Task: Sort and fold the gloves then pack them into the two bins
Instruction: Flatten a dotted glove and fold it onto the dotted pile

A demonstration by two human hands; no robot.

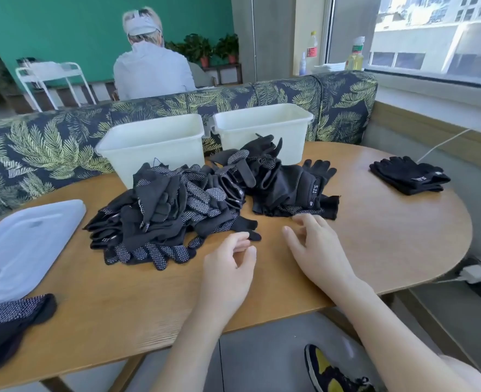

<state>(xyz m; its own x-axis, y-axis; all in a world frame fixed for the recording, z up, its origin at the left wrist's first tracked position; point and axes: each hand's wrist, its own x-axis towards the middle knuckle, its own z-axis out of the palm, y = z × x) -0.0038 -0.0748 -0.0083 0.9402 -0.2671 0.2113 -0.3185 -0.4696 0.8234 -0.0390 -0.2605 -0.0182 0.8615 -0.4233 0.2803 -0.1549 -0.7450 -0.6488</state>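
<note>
A: What's laid out?
B: A wooden table (pixel 375 239), two white bins (pixel 160 142) at its far edge, a heap of black gloves (pixel 194 205) just before them

A: The hands?
B: Left hand (pixel 228 267) loosely curled, right hand (pixel 315 247) relaxed, both empty, near the heap

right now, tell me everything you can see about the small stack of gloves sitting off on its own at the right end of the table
The small stack of gloves is a neat, flat pile of black knit-looking gloves, apart from the big heap. Its finger ends point toward the far edge of the wooden table, and the cuffs face the near right. Small white labels show on the top glove's cuff, too blurred to read. How many gloves it holds cannot be told. It rests near the table's rounded right end, and neither hand touches it.
</note>
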